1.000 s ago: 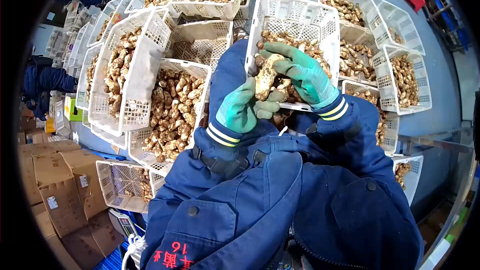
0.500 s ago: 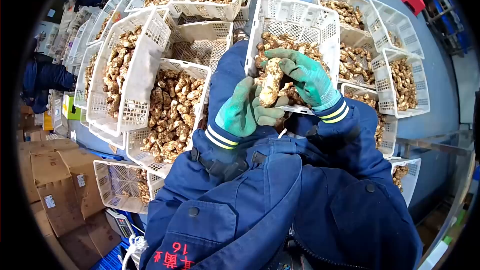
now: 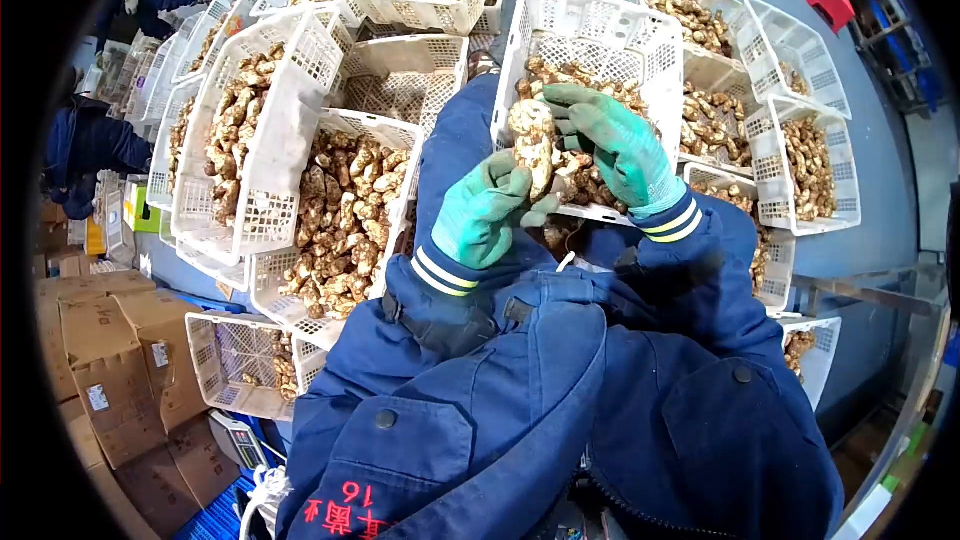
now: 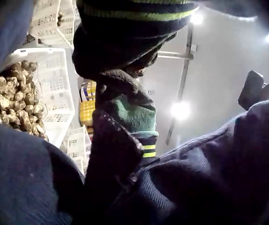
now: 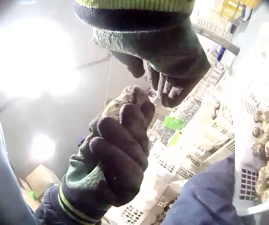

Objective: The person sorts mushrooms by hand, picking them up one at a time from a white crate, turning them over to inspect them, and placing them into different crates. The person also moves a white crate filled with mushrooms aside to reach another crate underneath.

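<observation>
A thick, pale mushroom with brown patches stands nearly upright in front of me. My gloved left hand grips its lower part, the fingers wrapped round it in the right wrist view. Beside its upper end is my gloved right hand, fingers loosely bent and a small gap from the mushroom's tip. Under both hands is a white crate part filled with similar mushrooms. In the left wrist view the dark sleeve and glove hide the held mushroom.
White crates of mushrooms stand close on my left, with more crates on my right. Cardboard boxes are stacked at lower left, near a scale. A metal frame runs along the right side. Other people's dark sleeves show at far left.
The mushroom has been turned and raised slightly to the left. My left fingers have closed round its lower part, while my right hand has come away from it a little.
</observation>
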Demonstrator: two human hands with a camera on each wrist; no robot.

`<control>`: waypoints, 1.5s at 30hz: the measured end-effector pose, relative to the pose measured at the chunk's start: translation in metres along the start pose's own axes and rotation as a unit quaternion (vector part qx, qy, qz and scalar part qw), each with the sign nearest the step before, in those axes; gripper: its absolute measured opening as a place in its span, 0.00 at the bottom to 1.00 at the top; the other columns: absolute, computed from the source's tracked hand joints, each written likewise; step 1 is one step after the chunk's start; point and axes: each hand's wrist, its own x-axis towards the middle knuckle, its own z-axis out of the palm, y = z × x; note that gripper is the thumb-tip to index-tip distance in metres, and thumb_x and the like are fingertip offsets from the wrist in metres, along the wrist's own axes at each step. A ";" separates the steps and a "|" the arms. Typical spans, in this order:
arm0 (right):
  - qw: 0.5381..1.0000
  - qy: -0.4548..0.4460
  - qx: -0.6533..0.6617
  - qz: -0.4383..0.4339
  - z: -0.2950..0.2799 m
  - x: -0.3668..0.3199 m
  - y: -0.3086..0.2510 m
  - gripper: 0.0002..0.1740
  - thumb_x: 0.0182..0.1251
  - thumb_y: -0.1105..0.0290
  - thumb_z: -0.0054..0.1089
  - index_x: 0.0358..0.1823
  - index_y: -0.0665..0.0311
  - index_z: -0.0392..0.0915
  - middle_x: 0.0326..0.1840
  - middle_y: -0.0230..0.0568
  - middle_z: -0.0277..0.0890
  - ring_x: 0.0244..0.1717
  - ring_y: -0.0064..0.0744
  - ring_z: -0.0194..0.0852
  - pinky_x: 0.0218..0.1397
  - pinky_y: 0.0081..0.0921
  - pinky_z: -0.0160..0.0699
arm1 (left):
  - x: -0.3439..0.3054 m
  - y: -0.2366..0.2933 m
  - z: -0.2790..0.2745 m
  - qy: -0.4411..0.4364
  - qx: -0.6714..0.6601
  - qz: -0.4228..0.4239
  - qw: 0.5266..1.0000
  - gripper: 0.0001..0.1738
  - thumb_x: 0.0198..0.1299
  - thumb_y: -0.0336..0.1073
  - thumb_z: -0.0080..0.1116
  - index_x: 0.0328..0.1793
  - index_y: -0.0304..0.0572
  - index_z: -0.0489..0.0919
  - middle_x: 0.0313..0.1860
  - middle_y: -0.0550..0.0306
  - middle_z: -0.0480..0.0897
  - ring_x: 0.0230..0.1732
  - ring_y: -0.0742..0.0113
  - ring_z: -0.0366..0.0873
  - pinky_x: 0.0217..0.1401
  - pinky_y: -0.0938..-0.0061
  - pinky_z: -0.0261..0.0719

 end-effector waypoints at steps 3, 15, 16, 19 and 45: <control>0.997 -0.036 -0.066 -0.015 -0.002 -0.002 0.010 0.32 0.72 0.56 0.55 0.68 0.71 0.64 0.57 0.40 0.74 0.55 0.26 0.71 0.60 0.23 0.71 | 0.001 -0.009 0.009 0.173 0.177 0.108 0.963 0.27 0.61 0.28 0.64 0.64 0.27 0.69 0.51 0.50 0.80 0.47 0.68 0.81 0.48 0.77 0.83; 0.993 0.105 0.045 0.009 0.009 -0.007 0.016 0.28 0.68 0.72 0.59 0.67 0.74 0.64 0.54 0.40 0.75 0.57 0.31 0.73 0.63 0.24 0.69 | -0.001 -0.005 0.002 0.143 0.179 0.073 0.971 0.28 0.72 0.51 0.48 0.64 0.33 0.72 0.48 0.50 0.81 0.40 0.68 0.81 0.46 0.75 0.79; 0.997 0.063 -0.009 -0.032 0.003 -0.006 0.022 0.28 0.68 0.70 0.59 0.67 0.73 0.64 0.52 0.37 0.75 0.54 0.28 0.73 0.61 0.23 0.69 | -0.001 -0.005 0.000 0.149 0.180 0.074 0.970 0.29 0.71 0.53 0.49 0.64 0.33 0.71 0.49 0.50 0.81 0.41 0.68 0.81 0.45 0.75 0.79; 0.936 -0.014 -0.245 -0.254 -0.004 -0.003 0.017 0.22 0.69 0.74 0.55 0.63 0.74 0.67 0.46 0.38 0.75 0.49 0.26 0.74 0.54 0.23 0.73 | 0.003 -0.004 0.006 0.137 0.197 0.043 0.970 0.32 0.70 0.54 0.49 0.66 0.32 0.69 0.47 0.53 0.80 0.42 0.68 0.81 0.44 0.76 0.80; 0.980 -0.005 -0.163 0.116 0.008 0.000 0.021 0.26 0.74 0.69 0.54 0.69 0.70 0.63 0.57 0.37 0.72 0.47 0.16 0.65 0.47 0.11 0.66 | -0.062 0.035 -0.082 0.315 0.115 0.103 0.936 0.17 0.66 0.38 0.56 0.55 0.34 0.73 0.37 0.47 0.83 0.28 0.67 0.81 0.27 0.79 0.78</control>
